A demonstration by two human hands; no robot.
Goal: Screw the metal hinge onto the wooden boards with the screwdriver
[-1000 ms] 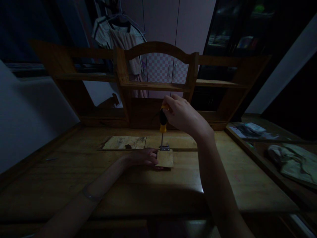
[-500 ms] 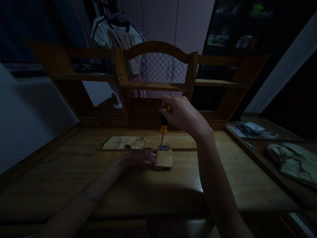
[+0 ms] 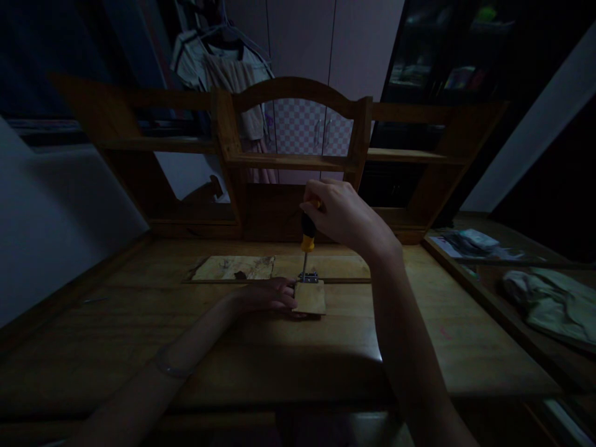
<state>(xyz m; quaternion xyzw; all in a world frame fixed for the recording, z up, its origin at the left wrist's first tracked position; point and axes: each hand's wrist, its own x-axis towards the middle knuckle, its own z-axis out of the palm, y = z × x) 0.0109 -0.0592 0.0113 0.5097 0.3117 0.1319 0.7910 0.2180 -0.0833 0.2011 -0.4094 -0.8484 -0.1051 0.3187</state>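
Observation:
My right hand is closed around the handle of a yellow and black screwdriver, held upright. Its tip comes down on a small metal hinge, at the left part of it. The hinge lies along the far edge of a small wooden board on the desk. From the left, my left hand grips that board's left edge, fingers bent against it; some fingertips are hidden by the board.
The wooden desk carries a shelf unit along its back. A recess with a worn pale panel lies behind my left hand. A thin metal piece lies at the left. Cloth and papers lie at the right.
Almost nothing differs. My right hand and the top of the screwdriver have shifted very slightly, while the tip stays on the hinge.

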